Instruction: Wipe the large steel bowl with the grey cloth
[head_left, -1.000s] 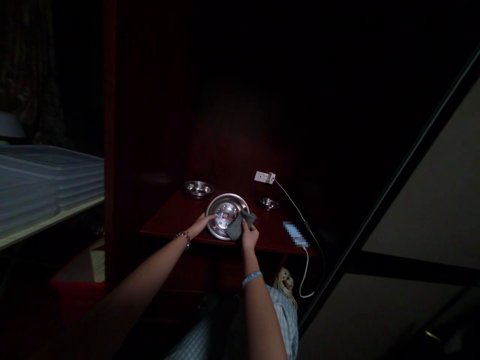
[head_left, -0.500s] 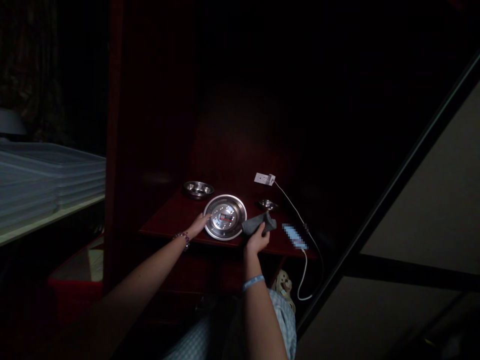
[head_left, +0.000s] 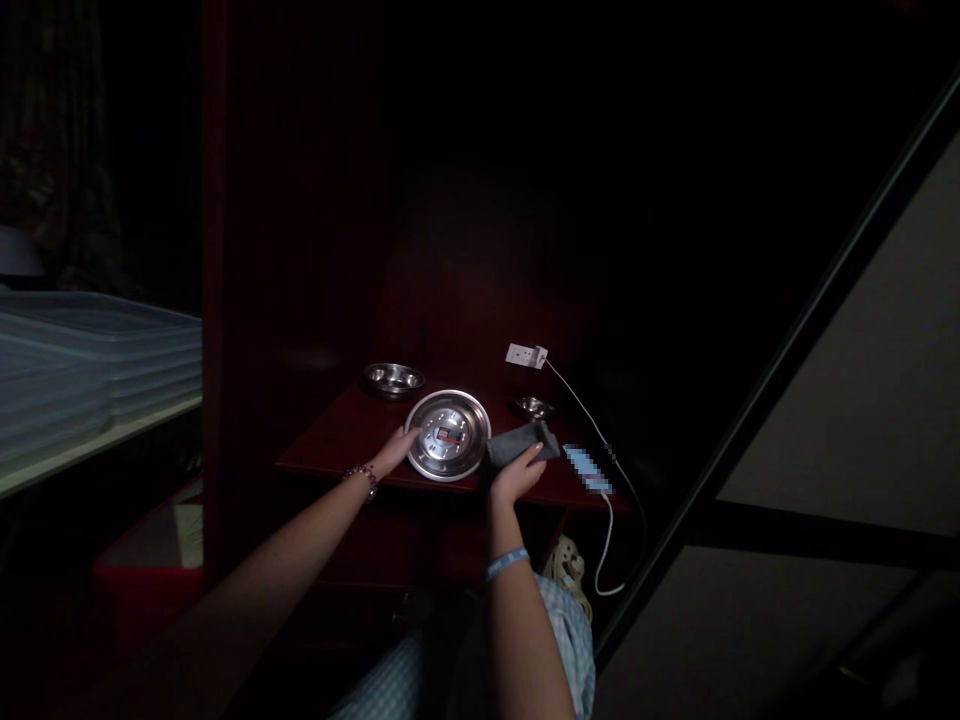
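Note:
A round steel plate [head_left: 448, 447] with a small label at its middle lies on a dark red wooden shelf [head_left: 337, 440]. My left hand [head_left: 395, 450] rests against the plate's left rim, fingers curled on the edge. Just right of the plate a grey cloth [head_left: 521, 442] lies on the shelf. My right hand [head_left: 514, 477] lies on the cloth's near edge with its fingers stretched over it.
Two small steel bowls [head_left: 394, 378] [head_left: 533, 406] stand behind the plate. A phone [head_left: 587, 468] lies at the right with a white cable [head_left: 581, 410] running to a charger [head_left: 526, 354]. Stacked clear plastic lids [head_left: 82, 350] sit on a shelf at the left. The surroundings are dark.
My right hand has carried the grey cloth off the plate to the shelf at its right and laid it flat there. My left hand has stayed at the plate's left rim.

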